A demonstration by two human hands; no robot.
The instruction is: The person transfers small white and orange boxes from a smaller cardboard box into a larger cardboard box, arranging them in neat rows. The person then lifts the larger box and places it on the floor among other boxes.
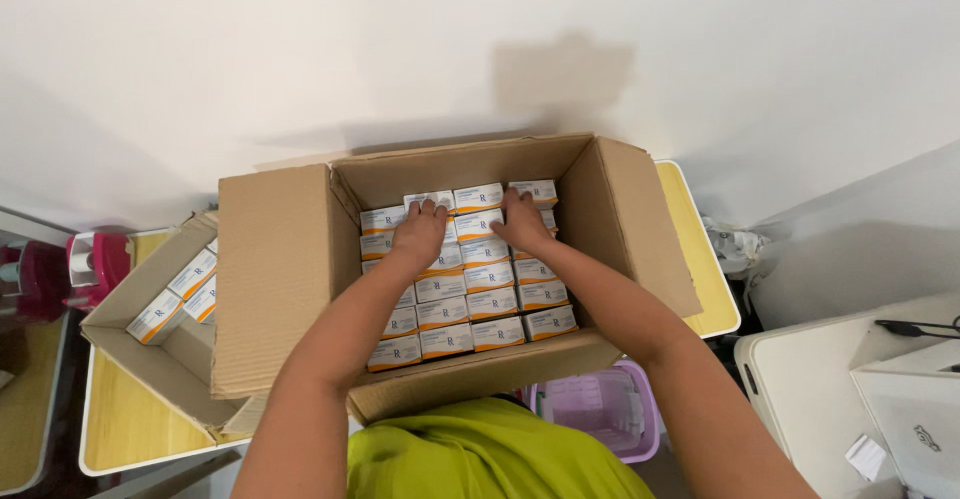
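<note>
Off to the left, a smaller open carton (150, 334) sat on the yellow-topped bench (125, 424) with a few boxes inside. The big cardboard box (280, 269) held small white-and-orange medicine boxes (470, 304), long sides running left-right, packed in neat rows. Left hand (420, 231) and right hand (521, 219) rested curled on the far rows, fingers gripping box edges.

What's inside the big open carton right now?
The carton holds tight rows of small white-and-orange boxes. Both hands, left and right, rest on the far rows. Lower layers are hidden.
</note>
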